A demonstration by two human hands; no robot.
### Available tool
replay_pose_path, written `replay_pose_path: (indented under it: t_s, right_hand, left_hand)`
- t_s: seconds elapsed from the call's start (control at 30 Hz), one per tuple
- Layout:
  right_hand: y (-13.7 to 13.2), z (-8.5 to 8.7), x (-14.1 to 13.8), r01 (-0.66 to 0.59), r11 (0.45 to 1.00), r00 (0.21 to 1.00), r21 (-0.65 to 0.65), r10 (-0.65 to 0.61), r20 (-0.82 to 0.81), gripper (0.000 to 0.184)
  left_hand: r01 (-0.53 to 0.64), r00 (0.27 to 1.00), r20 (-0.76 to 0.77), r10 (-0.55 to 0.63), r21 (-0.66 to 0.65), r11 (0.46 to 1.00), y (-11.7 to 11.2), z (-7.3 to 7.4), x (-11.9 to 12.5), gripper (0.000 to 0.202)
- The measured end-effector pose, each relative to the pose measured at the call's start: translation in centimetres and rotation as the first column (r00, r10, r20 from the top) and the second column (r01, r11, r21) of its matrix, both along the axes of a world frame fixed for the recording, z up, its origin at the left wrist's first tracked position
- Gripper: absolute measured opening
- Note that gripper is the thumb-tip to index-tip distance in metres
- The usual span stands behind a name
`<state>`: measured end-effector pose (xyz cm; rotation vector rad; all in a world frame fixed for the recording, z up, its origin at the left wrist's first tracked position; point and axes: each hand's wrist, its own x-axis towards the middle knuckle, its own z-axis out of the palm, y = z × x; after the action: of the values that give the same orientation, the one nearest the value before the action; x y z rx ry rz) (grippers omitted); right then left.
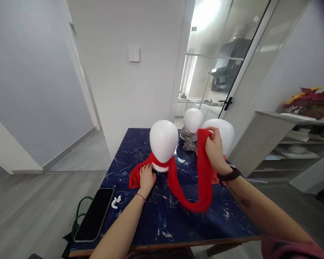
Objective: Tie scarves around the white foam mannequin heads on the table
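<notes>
A white mannequin head (163, 141) stands on the blue marbled table, with a red scarf (175, 183) around its neck. My left hand (147, 178) is closed on the scarf at the left of the neck, its fingertips against the cloth; the short end lies spread on the table beyond it. Raised to the right, my right hand (214, 145) grips the scarf's long end. Between that hand and the neck the cloth hangs in a loop down toward the tabletop. My right hand partly hides another white mannequin head (226, 131) behind it, with reddish cloth at its base.
A third mannequin head (193, 120) with a grey-brown scarf (189, 138) stands at the back. On the left of the table (162, 223) lie a black-screened phone (94, 216) and small white earbuds (115, 202). A green bag handle (78, 216) shows beside the table; shelves (286, 144) stand right.
</notes>
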<state>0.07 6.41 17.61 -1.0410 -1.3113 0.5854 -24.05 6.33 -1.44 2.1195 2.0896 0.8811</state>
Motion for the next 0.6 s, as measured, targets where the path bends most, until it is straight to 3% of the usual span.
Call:
replay_pose_path:
  t_s: [0.07, 0.13, 0.2, 0.3, 0.37, 0.43, 0.53, 0.6]
  right_hand:
    - [0.0, -4.2, 2.6, 0.078, 0.997, 0.976, -0.008, -0.074, 0.203, 0.032]
    - [-0.5, -8.6, 4.1, -0.014, 0.988, 0.877, -0.153, 0.085, 0.473, 0.041]
    - [-1.5, -12.4, 4.6, -0.088, 0.926, 0.725, -0.368, 0.313, 0.614, 0.058]
    - [-2.6, -15.2, 4.1, -0.046, 0.843, 0.550, -0.535, 0.468, 0.691, 0.074]
    - [-2.2, -15.1, 3.6, 0.082, 0.822, 0.505, -0.564, 0.454, 0.734, 0.072]
    - [-0.5, -13.9, 3.2, 0.198, 0.791, 0.490, -0.579, 0.432, 0.757, 0.052]
    - [4.0, -10.7, 2.7, 0.249, 0.795, 0.495, -0.554, 0.387, 0.778, 0.017]
    - [7.6, -7.7, 2.2, 0.264, 0.839, 0.499, -0.475, 0.302, 0.812, 0.021]
  left_hand:
    - [-0.003, 1.000, 0.009, 0.003, 0.002, 1.000, -0.1, 0.2, 0.1, 0.051]
    - [0.001, 1.000, 0.012, -0.001, 0.006, 1.000, -0.1, 0.4, 0.1, 0.048]
    - [0.005, 1.000, 0.014, -0.005, 0.008, 1.000, -0.1, 0.4, 0.1, 0.046]
    - [0.006, 1.000, 0.014, -0.006, 0.005, 1.000, -0.1, 0.4, 0.0, 0.046]
    - [0.005, 1.000, 0.013, -0.005, 0.000, 1.000, -0.1, 0.3, 0.0, 0.047]
    - [0.004, 1.000, 0.013, -0.004, -0.004, 1.000, -0.1, 0.3, 0.0, 0.047]
    - [0.004, 1.000, 0.014, -0.004, -0.007, 1.000, 0.0, 0.1, 0.0, 0.048]
    - [0.003, 1.000, 0.015, -0.002, -0.011, 1.000, 0.2, 0.0, -0.1, 0.047]
